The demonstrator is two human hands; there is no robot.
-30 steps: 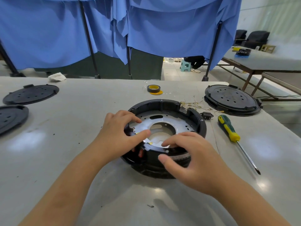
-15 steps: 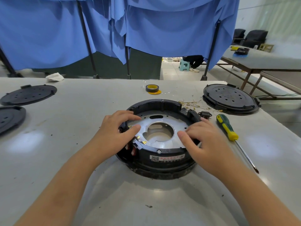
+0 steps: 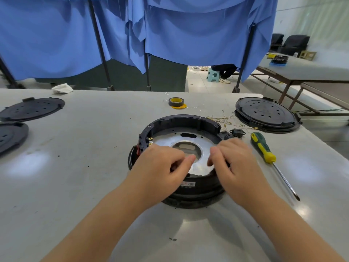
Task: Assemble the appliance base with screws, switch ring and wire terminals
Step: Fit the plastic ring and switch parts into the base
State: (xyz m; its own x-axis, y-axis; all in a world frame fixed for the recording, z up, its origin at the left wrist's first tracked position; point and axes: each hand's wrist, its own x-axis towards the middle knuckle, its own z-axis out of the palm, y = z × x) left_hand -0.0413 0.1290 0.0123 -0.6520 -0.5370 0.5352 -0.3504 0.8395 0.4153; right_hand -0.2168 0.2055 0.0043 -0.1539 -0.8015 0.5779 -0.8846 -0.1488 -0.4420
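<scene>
While the base [image 3: 181, 159] sits in the middle of the table [image 3: 85, 186], both hands have come together over its near side. A moment ago the right hand [image 3: 234, 163] was out at the right edge of the ring, close to the screwdriver [image 3: 264, 148]. Now it has slid in toward the middle, and its fingers curl down onto the shiny metal plate [image 3: 198, 142] inside the base. The left hand [image 3: 160, 167] has moved too: it was gripping the left rim, and now it sits lower, with its thumb and fingers bunched near the plate's hole.

Are they pinching something tiny, like a screw or a wire end? I cannot tell (the fingers hide whatever is under them). The two hands are near each other but not touching.

The base also looks turned a bit, because the little gold terminals [image 3: 150, 141] now show at the left rim, clear of the hand.

I think this means the person is done turning the base and is now fitting a small part at the front. The screwdriver lies untouched beside the base, so no screw is being driven yet. The loose wires [image 3: 224, 120] and small black switch [image 3: 237, 132] wait behind the base, so plenty of the job looks left to do.
</scene>
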